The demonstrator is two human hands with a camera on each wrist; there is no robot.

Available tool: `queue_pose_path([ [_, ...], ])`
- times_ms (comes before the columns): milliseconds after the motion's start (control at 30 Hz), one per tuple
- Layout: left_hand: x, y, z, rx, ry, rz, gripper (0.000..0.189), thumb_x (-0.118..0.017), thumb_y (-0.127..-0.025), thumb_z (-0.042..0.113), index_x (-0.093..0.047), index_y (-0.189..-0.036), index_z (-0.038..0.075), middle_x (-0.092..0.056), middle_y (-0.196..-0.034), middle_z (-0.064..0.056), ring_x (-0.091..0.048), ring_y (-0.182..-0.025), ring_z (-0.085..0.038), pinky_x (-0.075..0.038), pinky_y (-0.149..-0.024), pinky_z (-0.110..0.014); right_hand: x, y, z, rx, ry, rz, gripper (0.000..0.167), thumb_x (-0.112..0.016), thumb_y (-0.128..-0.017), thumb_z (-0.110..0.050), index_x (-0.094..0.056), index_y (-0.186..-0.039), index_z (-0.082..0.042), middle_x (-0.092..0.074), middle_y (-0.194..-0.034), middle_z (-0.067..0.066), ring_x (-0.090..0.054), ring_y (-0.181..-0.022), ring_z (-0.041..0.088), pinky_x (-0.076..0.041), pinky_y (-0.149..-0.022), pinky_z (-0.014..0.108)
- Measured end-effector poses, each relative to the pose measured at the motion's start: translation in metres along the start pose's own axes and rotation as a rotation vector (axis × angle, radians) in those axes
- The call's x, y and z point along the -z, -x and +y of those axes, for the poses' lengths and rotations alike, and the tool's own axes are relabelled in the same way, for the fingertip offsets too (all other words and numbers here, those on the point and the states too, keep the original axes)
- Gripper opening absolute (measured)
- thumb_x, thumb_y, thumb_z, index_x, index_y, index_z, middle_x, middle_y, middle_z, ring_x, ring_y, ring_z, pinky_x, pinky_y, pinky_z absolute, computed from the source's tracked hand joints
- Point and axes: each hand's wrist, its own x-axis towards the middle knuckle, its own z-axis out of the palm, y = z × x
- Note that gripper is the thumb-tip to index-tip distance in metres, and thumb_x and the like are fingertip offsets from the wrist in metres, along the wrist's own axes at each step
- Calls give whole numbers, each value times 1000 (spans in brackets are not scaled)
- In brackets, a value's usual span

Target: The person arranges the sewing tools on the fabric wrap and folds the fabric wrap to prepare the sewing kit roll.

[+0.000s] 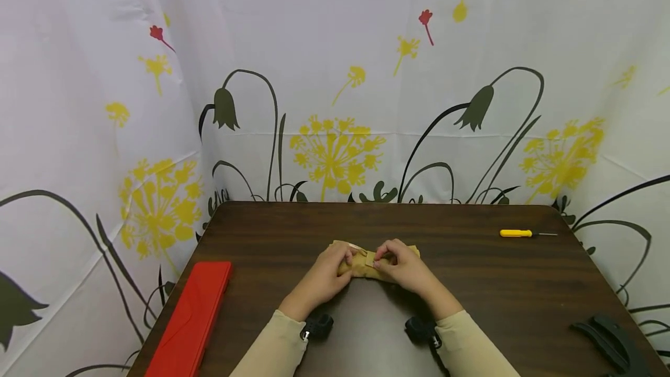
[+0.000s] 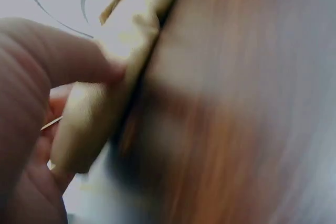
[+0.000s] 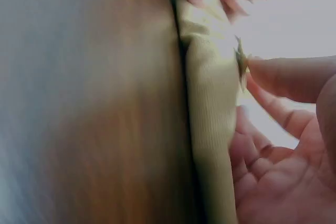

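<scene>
A tan fabric pouch [image 1: 358, 271], soft and creased, lies across the middle of the table between both hands. My left hand [image 1: 325, 275] grips its left end; in the left wrist view the thumb [image 2: 89, 64] presses on the near face of the cloth [image 2: 92, 114] while the other fingers are behind it. With thumb and fingertips, my right hand [image 1: 405, 269] pinches a small tan tab [image 1: 370, 259] on the pouch. The right wrist view shows this tab [image 3: 241, 64] edge-on, standing out from the ribbed fabric [image 3: 210, 98]. What the pouch contains is hidden.
Along the table's left side lies a long red case [image 1: 191, 316]. A yellow-handled screwdriver [image 1: 516, 233] is at the back right, and a black curved tool [image 1: 609, 339] sits at the front right. A flower-patterned curtain [image 1: 335, 34] hangs behind the dark wooden table [image 1: 282, 220].
</scene>
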Motion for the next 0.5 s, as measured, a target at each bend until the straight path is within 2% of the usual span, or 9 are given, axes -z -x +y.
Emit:
queue_pose_path([
  [100,4,3,-12,22,-29,47,17,-75,-96,-1,-65,-101,13,-69,-143,-12,-59,-138,-38,-43,-117,-65,13,1,15,42,-12,44,12,-83,-97,-14,-77,-108,-17,-69,-137,16,-69,-109,23,-54,-95,27],
  [167,7,5,-18,46,-2,51,15,-74,-98,0,-69,-104,14,-67,-146,-13,-56,-143,-40,-41,-118,-68,23,3,26,57,-52,62,17,-83,-97,-11,-77,-112,-13,-69,-144,17,-70,-123,26,-52,-104,24],
  [267,9,5,-21,54,44,0,17,-73,-102,6,-72,-118,13,-61,-156,-13,-49,-153,-42,-32,-127,-71,37,7,40,52,-179,54,25,-82,-96,-6,-75,-120,-6,-66,-151,18,-65,-139,27,-49,-110,19],
  [367,8,5,-20,41,34,-67,30,-72,-105,12,-70,-134,12,-52,-167,-14,-41,-161,-40,-22,-132,-70,46,9,48,48,-300,9,37,-81,-95,0,-70,-129,2,-60,-157,21,-58,-148,28,-46,-114,18],
  [433,7,5,-19,38,12,-92,37,-72,-105,16,-68,-142,14,-46,-171,-15,-37,-163,-39,-19,-134,-69,48,10,50,50,-331,5,41,-79,-94,4,-68,-133,3,-56,-161,21,-50,-154,29,-42,-117,15],
  [500,6,5,-18,48,6,-95,41,-73,-105,17,-66,-146,14,-43,-174,-15,-33,-166,-39,-18,-135,-67,48,10,52,35,-343,34,41,-76,-94,9,-67,-134,1,-54,-162,20,-44,-157,31,-39,-118,12],
])
